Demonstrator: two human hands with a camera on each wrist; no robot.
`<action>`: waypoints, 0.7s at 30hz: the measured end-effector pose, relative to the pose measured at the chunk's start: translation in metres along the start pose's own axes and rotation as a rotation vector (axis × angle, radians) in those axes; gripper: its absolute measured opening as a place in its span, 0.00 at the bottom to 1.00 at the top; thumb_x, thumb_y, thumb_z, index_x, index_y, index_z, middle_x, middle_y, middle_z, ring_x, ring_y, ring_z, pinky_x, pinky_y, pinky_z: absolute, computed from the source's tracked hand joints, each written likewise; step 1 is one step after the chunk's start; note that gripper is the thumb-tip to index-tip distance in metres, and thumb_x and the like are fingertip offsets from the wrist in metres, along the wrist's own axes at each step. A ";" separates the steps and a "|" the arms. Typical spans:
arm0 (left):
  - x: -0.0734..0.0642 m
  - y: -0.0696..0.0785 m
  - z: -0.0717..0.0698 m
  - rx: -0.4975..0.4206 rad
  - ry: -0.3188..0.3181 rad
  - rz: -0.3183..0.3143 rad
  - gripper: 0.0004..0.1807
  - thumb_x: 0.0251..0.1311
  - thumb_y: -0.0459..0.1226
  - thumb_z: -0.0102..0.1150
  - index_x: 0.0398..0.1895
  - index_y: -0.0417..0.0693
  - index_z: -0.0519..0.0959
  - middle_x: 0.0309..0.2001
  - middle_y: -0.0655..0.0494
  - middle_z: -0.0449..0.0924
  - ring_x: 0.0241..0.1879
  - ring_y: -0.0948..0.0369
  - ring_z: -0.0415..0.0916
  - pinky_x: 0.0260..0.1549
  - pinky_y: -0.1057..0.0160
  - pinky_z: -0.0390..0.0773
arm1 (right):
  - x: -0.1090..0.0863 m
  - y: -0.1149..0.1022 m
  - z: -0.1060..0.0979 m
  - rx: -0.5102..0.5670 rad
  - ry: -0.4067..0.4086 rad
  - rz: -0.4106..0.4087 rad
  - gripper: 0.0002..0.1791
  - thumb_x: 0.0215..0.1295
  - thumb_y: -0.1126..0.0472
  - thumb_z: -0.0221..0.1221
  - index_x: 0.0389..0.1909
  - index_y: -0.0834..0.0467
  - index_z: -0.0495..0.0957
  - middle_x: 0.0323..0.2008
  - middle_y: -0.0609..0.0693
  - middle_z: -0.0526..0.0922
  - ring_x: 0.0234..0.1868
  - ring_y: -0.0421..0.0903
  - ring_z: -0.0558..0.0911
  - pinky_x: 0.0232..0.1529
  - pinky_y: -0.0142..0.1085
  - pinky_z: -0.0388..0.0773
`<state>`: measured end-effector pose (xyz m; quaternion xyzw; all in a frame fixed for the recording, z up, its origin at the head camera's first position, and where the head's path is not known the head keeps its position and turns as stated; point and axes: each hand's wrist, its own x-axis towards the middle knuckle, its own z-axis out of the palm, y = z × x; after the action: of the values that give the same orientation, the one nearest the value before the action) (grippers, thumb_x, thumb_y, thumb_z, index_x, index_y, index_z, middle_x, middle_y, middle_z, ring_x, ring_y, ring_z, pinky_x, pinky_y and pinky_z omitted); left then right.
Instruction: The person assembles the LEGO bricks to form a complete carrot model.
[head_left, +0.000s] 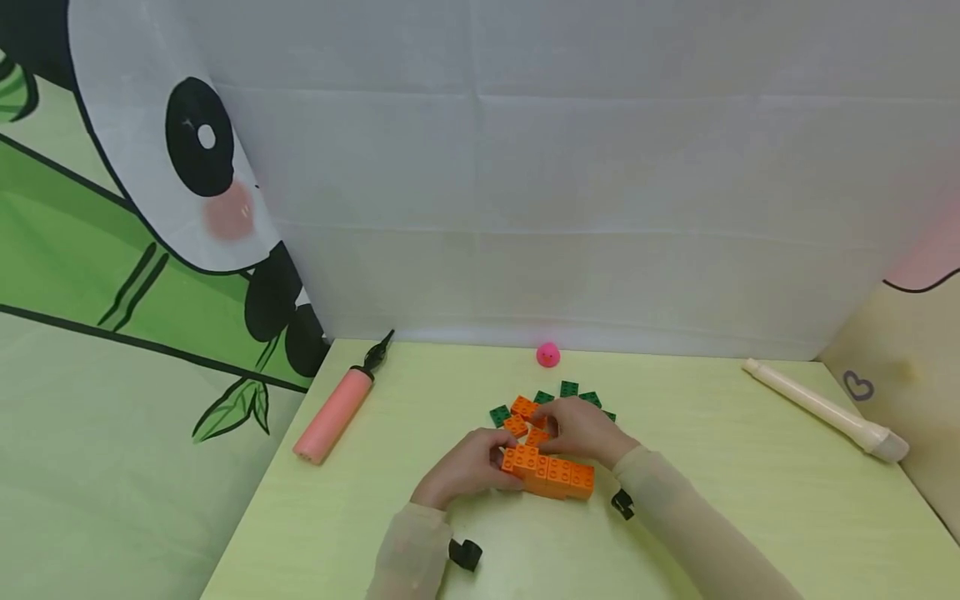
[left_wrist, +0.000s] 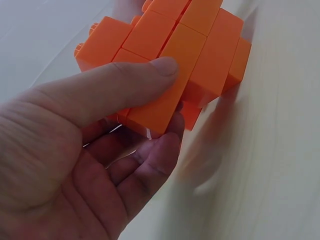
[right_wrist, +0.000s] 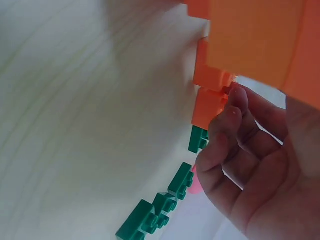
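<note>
An assembled block of orange toy building bricks (head_left: 555,475) is held in my left hand (head_left: 468,467), low over the table. In the left wrist view the thumb lies across a face of the orange block (left_wrist: 175,75), and the fingers curl beneath it. My right hand (head_left: 581,429) is just beyond the block, over loose orange bricks (head_left: 516,426). Its thumb and forefinger stand apart there. The right wrist view shows bent fingertips beside an orange brick (right_wrist: 207,107); the thumb is mostly hidden. Green bricks (head_left: 569,388) lie around the far side of that hand.
A pink balloon pump (head_left: 335,415) with a black nozzle lies on the left of the table (head_left: 697,450). Near the back edge sits a small pink figure (head_left: 548,355). On the right lies a long cream-coloured tube (head_left: 825,407). A white printed cloth (head_left: 570,183) hangs behind.
</note>
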<state>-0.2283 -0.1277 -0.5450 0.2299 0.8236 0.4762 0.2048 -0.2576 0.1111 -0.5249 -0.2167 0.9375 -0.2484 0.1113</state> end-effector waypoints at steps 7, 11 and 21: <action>-0.001 0.000 0.000 0.001 -0.006 0.004 0.17 0.53 0.35 0.81 0.42 0.52 0.81 0.30 0.58 0.76 0.27 0.62 0.70 0.27 0.66 0.70 | -0.004 -0.002 0.006 -0.026 0.015 0.021 0.20 0.60 0.56 0.76 0.52 0.57 0.87 0.22 0.42 0.74 0.25 0.41 0.72 0.29 0.35 0.69; -0.003 0.000 -0.001 -0.004 -0.004 0.003 0.18 0.53 0.35 0.81 0.42 0.51 0.81 0.29 0.57 0.75 0.27 0.62 0.69 0.26 0.66 0.70 | -0.006 0.000 0.007 -0.033 0.027 0.043 0.21 0.60 0.54 0.76 0.53 0.56 0.87 0.22 0.42 0.75 0.26 0.41 0.73 0.30 0.36 0.70; -0.005 -0.005 -0.001 0.004 0.002 0.017 0.18 0.54 0.36 0.81 0.43 0.52 0.81 0.28 0.58 0.74 0.26 0.62 0.68 0.25 0.66 0.69 | -0.011 0.002 0.005 0.003 0.063 0.092 0.20 0.61 0.56 0.76 0.53 0.57 0.86 0.25 0.41 0.77 0.29 0.43 0.74 0.33 0.38 0.74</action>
<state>-0.2259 -0.1338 -0.5480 0.2368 0.8228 0.4765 0.1996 -0.2473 0.1161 -0.5291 -0.1654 0.9492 -0.2511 0.0933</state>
